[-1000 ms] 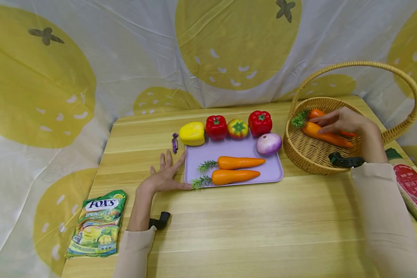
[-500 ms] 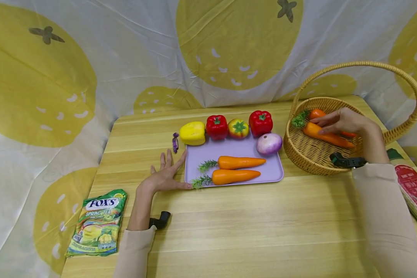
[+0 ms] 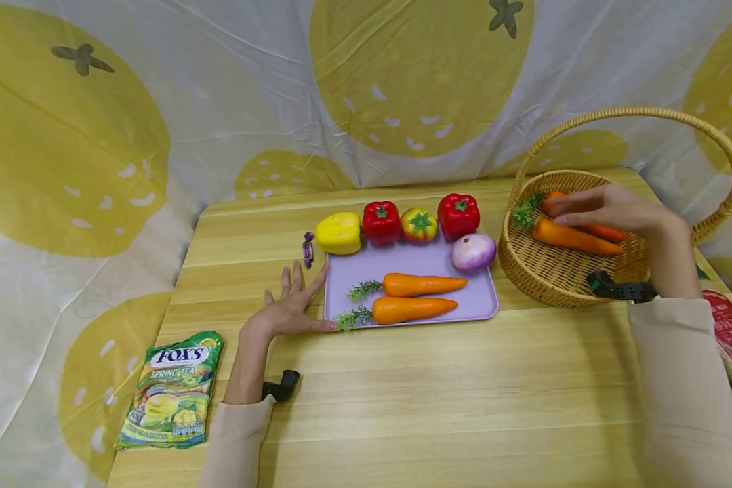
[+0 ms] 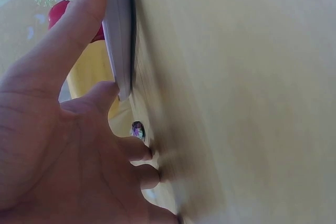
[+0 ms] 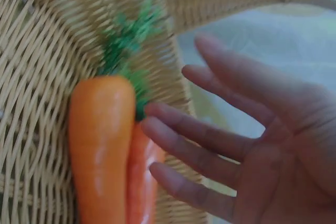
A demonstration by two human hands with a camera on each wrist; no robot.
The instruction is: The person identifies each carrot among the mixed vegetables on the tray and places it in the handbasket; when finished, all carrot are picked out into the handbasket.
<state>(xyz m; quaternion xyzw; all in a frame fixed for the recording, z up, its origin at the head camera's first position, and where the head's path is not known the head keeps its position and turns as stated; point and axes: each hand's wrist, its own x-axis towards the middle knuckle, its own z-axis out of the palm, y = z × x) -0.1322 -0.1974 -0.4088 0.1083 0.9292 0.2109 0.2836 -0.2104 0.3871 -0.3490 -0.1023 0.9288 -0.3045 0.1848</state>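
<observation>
My right hand (image 3: 619, 209) hovers over the wicker basket (image 3: 537, 288) with its fingers spread and nothing between them. Below it, two carrots lie side by side in the basket: a nearer carrot (image 3: 576, 238) and a redder one (image 5: 142, 174) partly hidden behind it, green tops to the left. My left hand (image 3: 287, 312) spreads its fingers at the left edge of the lilac tray (image 3: 415, 261); thumb and index finger touch its rim, other fingertips rest on the table. Two more carrots lie on the tray, an upper carrot (image 3: 423, 285) and a lower carrot (image 3: 413, 310).
Along the tray's back sit a yellow pepper (image 3: 338, 234), two red peppers, a red-yellow tomato-like piece (image 3: 419, 226) and a purple onion (image 3: 473, 253). A wrapped candy (image 3: 308, 250) lies left of them, a Fox's candy bag (image 3: 172, 391) nearer. The basket's tall handle (image 3: 634, 112) arches overhead.
My right hand has let go of the nearer carrot in the basket, opened its fingers and moved slightly up and right. My left hand has stayed at the tray.
</observation>
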